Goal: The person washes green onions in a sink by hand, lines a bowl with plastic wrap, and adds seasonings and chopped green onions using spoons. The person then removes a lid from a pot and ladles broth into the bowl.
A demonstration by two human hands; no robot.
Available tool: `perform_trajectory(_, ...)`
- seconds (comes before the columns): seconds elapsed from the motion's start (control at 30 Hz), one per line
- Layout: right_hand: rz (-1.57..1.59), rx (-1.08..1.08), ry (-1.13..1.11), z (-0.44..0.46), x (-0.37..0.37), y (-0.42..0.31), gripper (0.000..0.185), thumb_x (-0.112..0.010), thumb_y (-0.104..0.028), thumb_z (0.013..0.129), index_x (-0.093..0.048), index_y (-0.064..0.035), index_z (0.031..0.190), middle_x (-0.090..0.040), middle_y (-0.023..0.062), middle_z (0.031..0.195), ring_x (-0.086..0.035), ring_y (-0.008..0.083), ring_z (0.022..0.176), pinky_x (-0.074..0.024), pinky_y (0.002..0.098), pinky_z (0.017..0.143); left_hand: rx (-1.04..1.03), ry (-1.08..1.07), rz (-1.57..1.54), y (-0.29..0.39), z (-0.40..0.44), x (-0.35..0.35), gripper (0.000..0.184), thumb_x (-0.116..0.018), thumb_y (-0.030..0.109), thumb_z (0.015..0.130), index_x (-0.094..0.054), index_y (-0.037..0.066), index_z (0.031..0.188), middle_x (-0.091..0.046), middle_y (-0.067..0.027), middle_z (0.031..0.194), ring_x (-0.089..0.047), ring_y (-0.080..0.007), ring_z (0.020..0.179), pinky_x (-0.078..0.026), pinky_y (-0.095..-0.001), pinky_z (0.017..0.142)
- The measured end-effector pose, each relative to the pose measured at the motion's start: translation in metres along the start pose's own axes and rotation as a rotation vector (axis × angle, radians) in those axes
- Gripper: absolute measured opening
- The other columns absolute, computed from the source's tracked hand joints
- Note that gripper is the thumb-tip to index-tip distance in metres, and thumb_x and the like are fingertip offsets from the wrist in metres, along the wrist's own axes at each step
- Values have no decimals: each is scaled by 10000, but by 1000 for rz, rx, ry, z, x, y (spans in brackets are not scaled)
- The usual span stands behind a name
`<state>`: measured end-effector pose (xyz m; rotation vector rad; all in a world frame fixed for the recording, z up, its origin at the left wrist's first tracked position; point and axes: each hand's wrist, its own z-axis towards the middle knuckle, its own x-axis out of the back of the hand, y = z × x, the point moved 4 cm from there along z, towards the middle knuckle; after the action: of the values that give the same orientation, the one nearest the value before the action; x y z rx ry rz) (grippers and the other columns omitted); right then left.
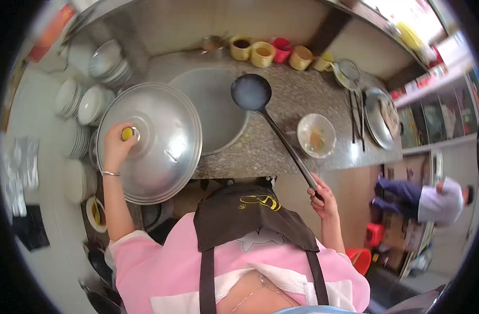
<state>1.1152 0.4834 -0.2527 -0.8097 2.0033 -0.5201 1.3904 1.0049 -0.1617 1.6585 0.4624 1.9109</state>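
My left hand grips the yellow-topped knob of a large round metal pot lid. The lid sits to the left of a big pot set into the counter and overlaps part of its opening. In my right hand is the handle of a long dark ladle. Its bowl, with whitish liquid in it, is above the right side of the pot. A white bowl with a little orange and green food in it stands on the counter, right of the ladle.
Several yellow and red cups line the back of the speckled counter. At right are a strainer, dark sticks and a metal tray. Stacked white bowls stand at left. Another person is at far right.
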Motion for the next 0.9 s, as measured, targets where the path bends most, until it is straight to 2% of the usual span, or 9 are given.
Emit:
perform_trajectory(0.17,-8,169,179,-53,29,3,510,-568,-165,861,-402,-81,1336,-543,80,774,-291,13,387,-245,142,361,-110,-111,-53,17,41,-53,318,-654,86,645,-628,0,950,-613,-155,928,-588,-297,865,-457,-333,786)
perform_trajectory(0.33,24,301,326,-97,46,-2,460,-509,-100,888,-402,-70,1334,-553,75,785,-295,13,392,-242,138,355,-173,-158,55,44,74,-86,309,-636,90,660,-627,-5,954,-615,-148,952,-587,-295,896,-452,-340,820)
perform_trajectory(0.43,16,318,437,-123,53,-6,458,-508,-99,887,-404,-68,1332,-554,73,787,-309,12,395,-245,138,355,-176,-228,20,51,86,-106,315,-635,104,662,-630,5,960,-609,-149,966,-585,-299,910,-448,-343,827)
perform_trajectory(0.47,-28,337,480,-126,54,-5,476,-485,-108,895,-362,-53,1351,-552,83,796,-294,8,378,-230,133,341,-188,-229,17,56,91,-111,315,-635,104,662,-630,5,960,-609,-149,966,-585,-299,910,-448,-343,827)
perform_trajectory(0.67,-122,384,645,-152,69,1,446,-475,-92,899,-394,-58,1336,-545,76,793,-291,8,380,-225,137,341,-173,-309,-16,61,101,-140,333,-645,128,653,-647,42,975,-605,-145,972,-589,-297,902,-453,-338,815)
perform_trajectory(0.9,-142,441,699,-171,74,-5,435,-476,-76,901,-404,-52,1329,-546,71,792,-291,3,392,-223,140,343,-192,-340,19,60,101,-155,346,-648,141,646,-652,49,979,-606,-152,977,-592,-301,907,-456,-340,810)
